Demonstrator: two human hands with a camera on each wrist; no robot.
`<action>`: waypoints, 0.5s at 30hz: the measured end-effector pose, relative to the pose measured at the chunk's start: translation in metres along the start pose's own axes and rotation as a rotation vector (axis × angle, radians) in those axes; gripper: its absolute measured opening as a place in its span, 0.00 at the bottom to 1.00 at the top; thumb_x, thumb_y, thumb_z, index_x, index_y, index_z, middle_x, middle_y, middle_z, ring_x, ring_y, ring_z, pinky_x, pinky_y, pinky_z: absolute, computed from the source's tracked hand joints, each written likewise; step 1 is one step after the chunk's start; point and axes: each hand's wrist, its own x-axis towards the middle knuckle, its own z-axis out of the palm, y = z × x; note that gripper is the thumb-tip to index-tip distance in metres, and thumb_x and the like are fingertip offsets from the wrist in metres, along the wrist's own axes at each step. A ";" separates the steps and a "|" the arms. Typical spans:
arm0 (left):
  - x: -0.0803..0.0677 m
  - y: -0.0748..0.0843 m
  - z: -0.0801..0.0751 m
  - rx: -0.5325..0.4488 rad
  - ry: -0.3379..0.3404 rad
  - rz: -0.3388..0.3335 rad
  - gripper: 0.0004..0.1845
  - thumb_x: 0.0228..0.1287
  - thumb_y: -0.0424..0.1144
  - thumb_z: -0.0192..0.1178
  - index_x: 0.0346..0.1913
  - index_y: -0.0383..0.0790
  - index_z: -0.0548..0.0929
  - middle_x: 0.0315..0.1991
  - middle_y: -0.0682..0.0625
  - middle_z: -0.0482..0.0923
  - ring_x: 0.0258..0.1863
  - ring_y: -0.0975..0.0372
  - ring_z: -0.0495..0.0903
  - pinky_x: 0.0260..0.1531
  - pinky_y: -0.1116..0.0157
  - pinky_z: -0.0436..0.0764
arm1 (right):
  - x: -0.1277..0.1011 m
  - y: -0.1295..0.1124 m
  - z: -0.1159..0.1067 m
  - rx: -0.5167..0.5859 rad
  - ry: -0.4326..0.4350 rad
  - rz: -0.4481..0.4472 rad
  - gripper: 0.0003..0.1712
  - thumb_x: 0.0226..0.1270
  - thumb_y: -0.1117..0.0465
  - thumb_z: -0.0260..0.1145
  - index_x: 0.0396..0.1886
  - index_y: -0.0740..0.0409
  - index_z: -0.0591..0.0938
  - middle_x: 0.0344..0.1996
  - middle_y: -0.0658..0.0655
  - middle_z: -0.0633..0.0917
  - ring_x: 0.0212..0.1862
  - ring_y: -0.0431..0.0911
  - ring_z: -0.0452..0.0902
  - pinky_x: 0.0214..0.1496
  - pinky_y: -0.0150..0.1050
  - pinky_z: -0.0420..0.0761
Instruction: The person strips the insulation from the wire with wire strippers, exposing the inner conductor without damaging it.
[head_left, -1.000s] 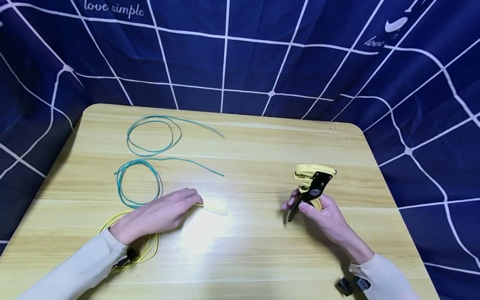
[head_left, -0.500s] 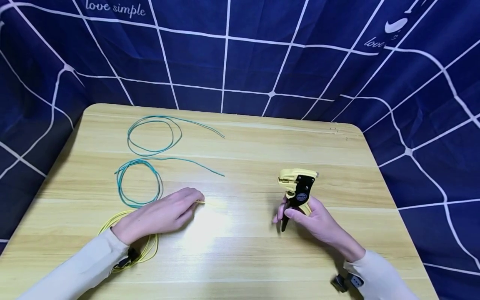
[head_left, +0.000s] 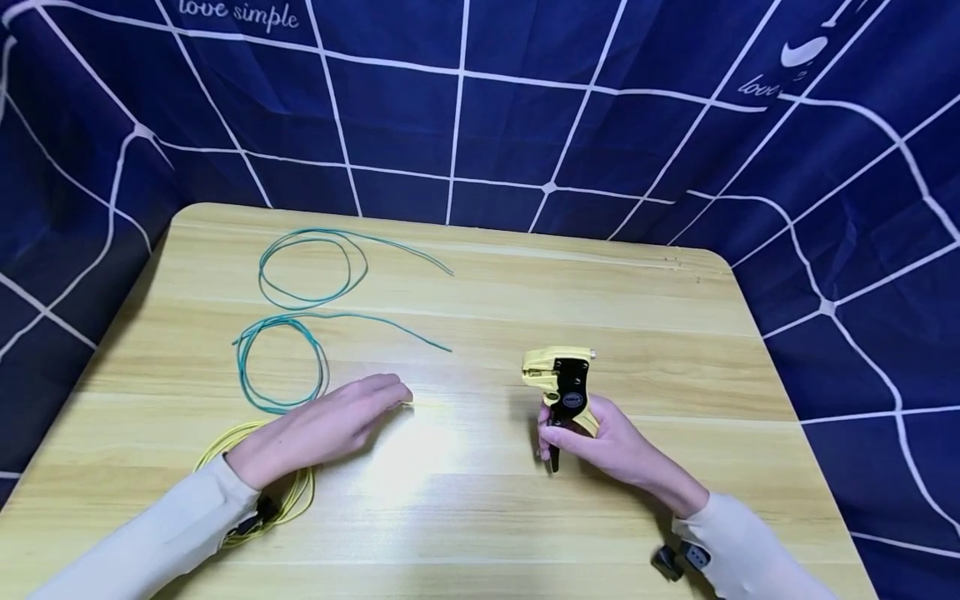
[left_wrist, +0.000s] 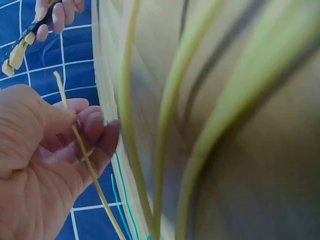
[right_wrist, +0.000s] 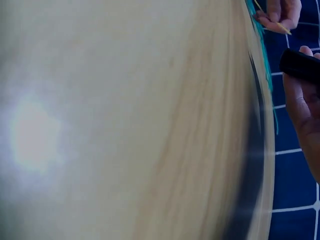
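Left hand [head_left: 322,429], lower left of frame: grip pinched on yellow wire [left_wrist: 85,155] end. Right hand [head_left: 600,437], centre-right: grip wrapped around wire stripper [head_left: 561,385]. Wire not yet inside the tool; stripping not yet begun.

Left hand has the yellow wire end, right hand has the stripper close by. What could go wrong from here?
1. The left hand pinches the yellow wire near its tip, so little free end sticks out; the wire stripper could nip fingertips or miss.
2. The yellow coil lies under the left sleeve; lifting the end may drag or tangle it, perhaps into the nearer green wire loop.
3. The right hand grips the handles; squeezing early would close the tool before the wire is seated.
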 end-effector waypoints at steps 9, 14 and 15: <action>0.001 0.006 0.001 0.061 0.021 -0.017 0.17 0.78 0.28 0.60 0.65 0.39 0.83 0.50 0.52 0.81 0.52 0.62 0.80 0.56 0.59 0.84 | 0.010 0.005 0.008 -0.099 -0.007 0.037 0.03 0.76 0.70 0.72 0.42 0.61 0.90 0.43 0.57 0.92 0.47 0.53 0.89 0.62 0.39 0.80; 0.002 0.007 0.001 0.041 0.044 -0.005 0.15 0.80 0.30 0.59 0.63 0.40 0.84 0.47 0.54 0.78 0.46 0.64 0.77 0.50 0.61 0.84 | 0.015 0.003 0.012 -0.075 -0.067 0.068 0.03 0.78 0.67 0.70 0.45 0.60 0.89 0.37 0.57 0.90 0.38 0.53 0.86 0.52 0.41 0.82; 0.003 0.007 0.000 0.039 0.047 -0.002 0.15 0.80 0.30 0.59 0.63 0.40 0.84 0.47 0.54 0.78 0.46 0.64 0.77 0.49 0.61 0.83 | 0.016 0.003 0.013 -0.070 -0.076 0.075 0.03 0.79 0.67 0.70 0.44 0.58 0.89 0.36 0.57 0.90 0.39 0.53 0.85 0.51 0.41 0.82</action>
